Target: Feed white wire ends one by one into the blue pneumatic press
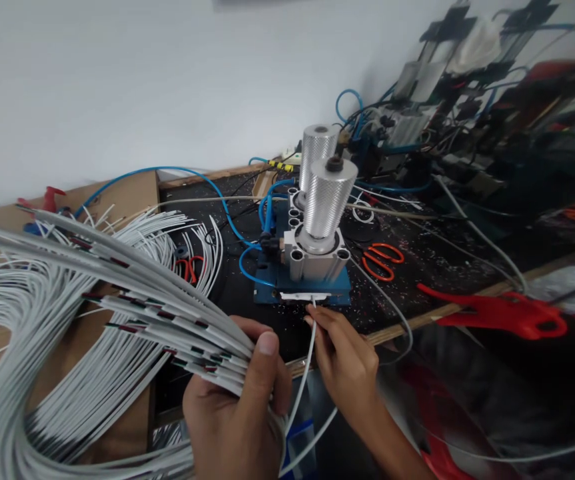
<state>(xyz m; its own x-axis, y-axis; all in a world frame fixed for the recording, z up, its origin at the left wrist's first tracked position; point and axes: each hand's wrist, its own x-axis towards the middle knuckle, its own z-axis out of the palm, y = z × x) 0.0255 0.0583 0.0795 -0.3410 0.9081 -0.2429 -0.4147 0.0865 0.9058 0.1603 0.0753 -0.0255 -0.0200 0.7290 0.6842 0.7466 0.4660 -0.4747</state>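
A: Starting with the head view, the only one: what is the left hand [240, 407] doing?

B: It's grasping a thick bundle of white cables [182, 280], thumb on top. The cables fan out leftward, with short gaps in their sheaths baring red, black and green wires.

A: And the right hand [344, 360]?

B: Its fingertips pinch a single white cable [306, 377] just in front of the machine [328, 200], which has two knurled silver cylinders and a blue base. The cable reaches the white strip [304, 297] along the machine's front; I can't tell how far in its end goes.

A: What lies around them?

B: Left of the machine, a big heap of white cables [12, 320] spreads over cardboard [140, 190], and a blue hose [167, 168] arches behind it. On the right, orange-handled scissors [383, 261] lie on the speckled black tabletop [427, 267], while a red tool [497, 313] sits at its wooden edge.
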